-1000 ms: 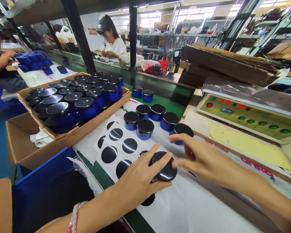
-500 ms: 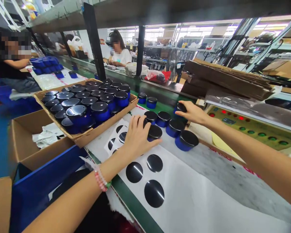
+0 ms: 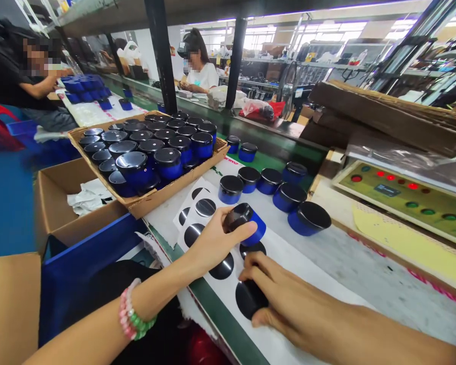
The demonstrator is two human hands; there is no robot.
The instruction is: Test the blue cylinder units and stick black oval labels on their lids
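My left hand [image 3: 228, 235] is wrapped round a blue jar with a black lid [image 3: 253, 223], tilted on its side above the white sticker sheet [image 3: 289, 274]. Just in front of it, my right hand [image 3: 268, 286] has its fingers and thumb at the edges of a round black sticker [image 3: 249, 299] on that sheet; whether the sticker is lifted cannot be made out. Other black discs, such as one [image 3: 222, 267] beside my left wrist, lie on the sheet. Several blue jars with black lids [image 3: 309, 219] stand behind my hands.
A cardboard tray [image 3: 175, 185] packed with lidded jars is at the left, above an open cardboard box [image 3: 76, 223]. At the right are a control panel [image 3: 403, 190] with red lights and stacked cardboard [image 3: 383, 114]. Two people sit farther back.
My left hand has lifted a jar and brought it nearer, tilted. My right hand has left the jar at the back and come down to the sticker sheet.
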